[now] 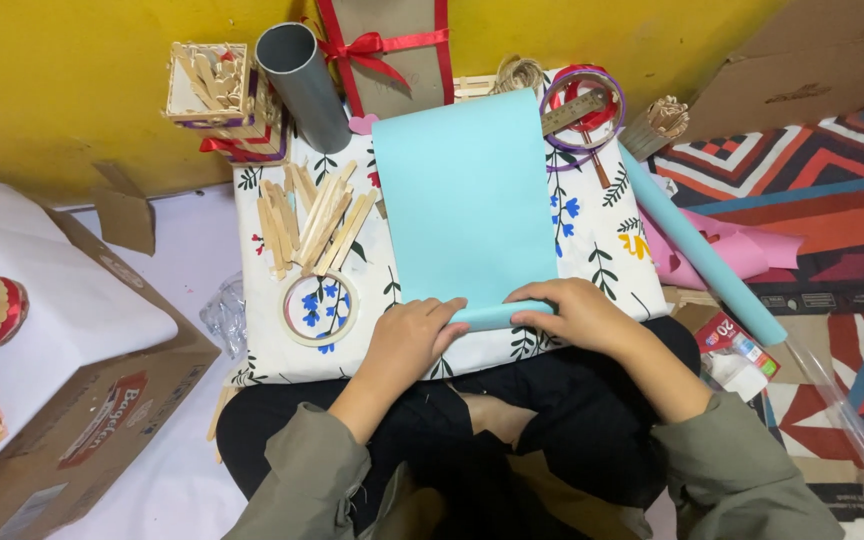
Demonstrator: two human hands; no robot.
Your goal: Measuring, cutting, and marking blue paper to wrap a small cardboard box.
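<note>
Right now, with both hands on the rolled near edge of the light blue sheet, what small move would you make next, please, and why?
Probably roll the curled edge a little further away: the left hand and right hand press it at both ends, and most of the light blue sheet lies flat ahead.

A floral-covered board (612,240), seemingly lap-borne, carries blue paper (464,190), wooden sticks (312,220) and a tape ring (320,307).
</note>
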